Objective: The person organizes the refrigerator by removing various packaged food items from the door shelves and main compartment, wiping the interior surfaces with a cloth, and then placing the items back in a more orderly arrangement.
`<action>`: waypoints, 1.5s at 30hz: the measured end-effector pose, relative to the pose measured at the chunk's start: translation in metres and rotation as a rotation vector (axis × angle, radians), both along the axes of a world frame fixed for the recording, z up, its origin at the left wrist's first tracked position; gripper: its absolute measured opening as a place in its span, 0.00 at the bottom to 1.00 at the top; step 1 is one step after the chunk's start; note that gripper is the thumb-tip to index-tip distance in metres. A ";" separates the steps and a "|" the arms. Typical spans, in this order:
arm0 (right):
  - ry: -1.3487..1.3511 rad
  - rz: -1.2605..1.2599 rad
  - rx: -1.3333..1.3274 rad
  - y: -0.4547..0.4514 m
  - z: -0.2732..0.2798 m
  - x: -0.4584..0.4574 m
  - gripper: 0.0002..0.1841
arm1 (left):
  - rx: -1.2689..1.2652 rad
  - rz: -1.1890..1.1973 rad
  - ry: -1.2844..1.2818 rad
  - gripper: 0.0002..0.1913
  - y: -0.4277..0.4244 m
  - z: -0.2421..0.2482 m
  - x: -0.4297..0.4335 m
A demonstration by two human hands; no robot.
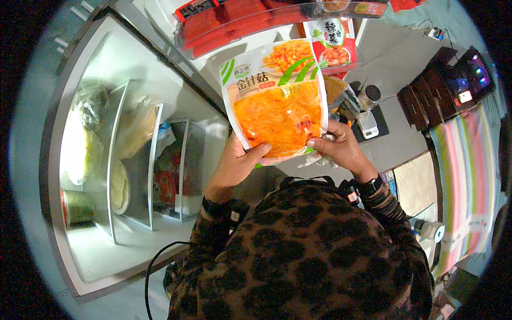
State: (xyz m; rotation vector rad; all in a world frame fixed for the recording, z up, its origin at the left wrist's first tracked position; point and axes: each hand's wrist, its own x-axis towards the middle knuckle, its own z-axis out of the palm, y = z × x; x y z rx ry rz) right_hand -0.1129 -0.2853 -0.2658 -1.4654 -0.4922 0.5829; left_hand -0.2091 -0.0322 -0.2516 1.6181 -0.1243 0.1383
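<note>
Both my hands hold a plastic food pouch (276, 116) by its lower corners. Orange, stringy food shows through its clear front, and the white and green header bears writing. My left hand (240, 162) grips the left corner with the thumb on the front. At the right corner, my right hand (340, 146) pinches the edge between thumb and fingers. Behind the pouch, a red and white food packet (336, 52) stands in a clear refrigerator door bin (280, 20). To my left is the lit, open refrigerator (96, 256).
Glass shelves (152, 168) in the refrigerator carry bagged food, a plate (120, 188) and a green-filled jar (78, 208). At right are a white kitchen scale (367, 125), a lidded jar (369, 98), a dark drawer cabinet (428, 88) and a striped cloth (464, 180).
</note>
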 end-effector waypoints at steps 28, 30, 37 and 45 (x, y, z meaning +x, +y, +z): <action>-0.185 0.416 -0.414 -0.026 -0.119 0.075 0.21 | 1.488 0.984 0.871 0.25 0.204 -0.147 -0.112; -0.080 0.326 -0.407 -0.030 -0.127 0.081 0.23 | 0.993 1.150 0.665 0.21 0.229 -0.152 -0.117; -0.181 -0.305 -0.472 -0.041 -0.162 0.101 0.25 | 0.420 1.331 0.351 0.26 0.228 -0.160 -0.054; -0.671 -0.698 -0.558 -0.066 -0.155 0.157 0.25 | -0.202 0.501 0.308 0.25 0.070 -0.151 0.034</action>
